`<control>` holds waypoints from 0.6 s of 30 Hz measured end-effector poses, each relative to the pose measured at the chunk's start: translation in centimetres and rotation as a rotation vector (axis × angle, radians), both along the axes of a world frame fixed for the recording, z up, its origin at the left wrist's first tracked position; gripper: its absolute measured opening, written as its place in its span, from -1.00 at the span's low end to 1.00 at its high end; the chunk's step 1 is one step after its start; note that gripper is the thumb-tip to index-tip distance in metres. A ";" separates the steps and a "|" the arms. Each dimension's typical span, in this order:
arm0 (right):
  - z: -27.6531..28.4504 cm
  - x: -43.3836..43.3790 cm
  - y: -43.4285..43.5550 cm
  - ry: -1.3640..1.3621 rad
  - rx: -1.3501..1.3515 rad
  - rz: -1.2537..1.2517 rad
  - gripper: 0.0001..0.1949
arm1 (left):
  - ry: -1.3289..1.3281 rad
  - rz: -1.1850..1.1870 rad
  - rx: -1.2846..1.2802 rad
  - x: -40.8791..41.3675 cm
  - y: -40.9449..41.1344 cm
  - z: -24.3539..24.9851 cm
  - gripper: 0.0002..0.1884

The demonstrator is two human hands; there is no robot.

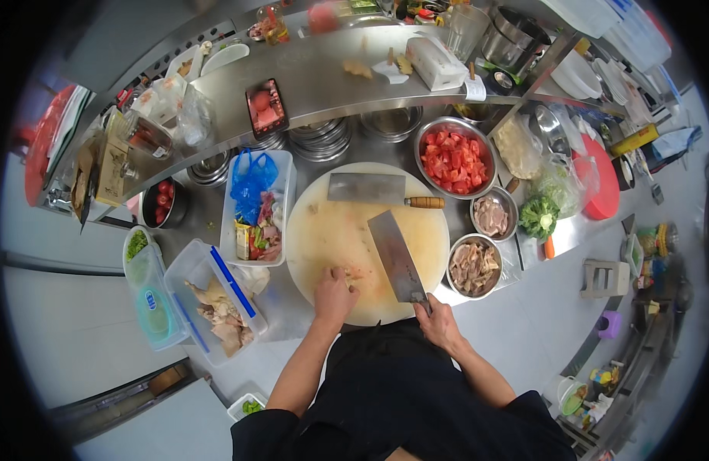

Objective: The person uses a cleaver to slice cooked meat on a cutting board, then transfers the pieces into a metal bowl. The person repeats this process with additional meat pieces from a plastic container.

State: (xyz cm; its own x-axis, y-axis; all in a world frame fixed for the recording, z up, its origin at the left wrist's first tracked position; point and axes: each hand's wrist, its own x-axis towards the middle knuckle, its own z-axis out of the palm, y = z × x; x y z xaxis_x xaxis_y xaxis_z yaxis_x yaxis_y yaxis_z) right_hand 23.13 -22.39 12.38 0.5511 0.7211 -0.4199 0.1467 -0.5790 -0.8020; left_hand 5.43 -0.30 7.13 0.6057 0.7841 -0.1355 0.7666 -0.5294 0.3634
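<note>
My right hand (438, 322) grips the handle of a cleaver (393, 256), whose broad blade lies over the right part of a round chopping board (325, 230). My left hand (334, 297) is at the board's near edge, fingers curled beside small food scraps (354, 275). Whether a scrap is between the fingers is hidden. A second cleaver (366, 187) with a wooden handle rests across the far side of the board. Reddish wet marks show on the board's surface.
To the right stand steel bowls of chopped tomatoes (455, 161), pale raw meat (491, 216) and sliced meat (474, 266). On the left are a tub of scraps with a blue bag (253, 184) and a plastic box of poultry pieces (222, 311). A phone (266, 108) leans at the shelf edge.
</note>
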 end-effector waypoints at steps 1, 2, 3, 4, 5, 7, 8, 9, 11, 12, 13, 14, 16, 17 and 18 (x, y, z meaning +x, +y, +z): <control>-0.6 0.3 0.0 0.001 0.014 0.013 -0.77 | -0.032 -0.019 0.016 -0.2 -0.1 -0.2 -0.53; -1.3 0.6 0.1 0.001 0.028 0.026 -0.77 | -0.063 -0.038 0.032 -0.4 -0.1 -0.3 -0.55; -1.7 0.8 0.0 0.003 0.033 0.039 -0.77 | -0.093 -0.056 0.039 -0.5 -0.3 -0.2 -0.56; -2.0 1.0 -0.1 0.003 0.048 0.058 -0.77 | -0.145 -0.068 0.044 -0.5 -0.3 -0.1 -0.57; -2.3 1.2 -0.2 0.003 0.062 0.076 -0.77 | -0.197 -0.081 0.049 -0.5 -0.2 0.0 -0.58; -1.6 1.5 0.2 0.045 0.067 0.096 -0.76 | -0.328 -0.070 0.004 -0.4 -0.2 0.1 -0.58; -1.0 1.6 0.2 0.086 0.059 0.097 -0.76 | -0.408 -0.048 -0.045 -0.2 -0.2 0.2 -0.57; -0.2 1.8 0.2 0.122 0.048 0.097 -0.75 | -0.492 -0.025 -0.097 0.1 -0.4 0.1 -0.55; 0.3 2.1 0.0 0.172 0.047 0.117 -0.74 | -0.568 0.033 -0.072 0.1 -0.8 -1.0 -0.52; 0.5 2.2 -0.2 0.198 0.044 0.127 -0.74 | -0.605 0.064 -0.061 0.1 -1.1 -1.5 -0.50; 0.9 2.3 -0.3 0.200 0.050 0.144 -0.74 | -0.619 0.092 -0.059 0.1 -1.4 -2.0 -0.51; 1.4 2.5 -0.4 0.203 0.057 0.160 -0.73 | -0.633 0.120 -0.057 0.1 -1.6 -2.5 -0.52; 1.9 2.8 -0.5 0.174 0.063 0.218 -0.74 | -0.651 0.148 -0.047 0.3 -1.8 -2.6 -0.53; 2.0 3.0 -0.6 0.145 0.063 0.259 -0.74 | -0.653 0.148 -0.040 0.3 -1.9 -2.6 -0.54; 2.1 3.2 -0.7 0.115 0.065 0.302 -0.75 | -0.657 0.149 -0.028 0.3 -1.9 -2.5 -0.54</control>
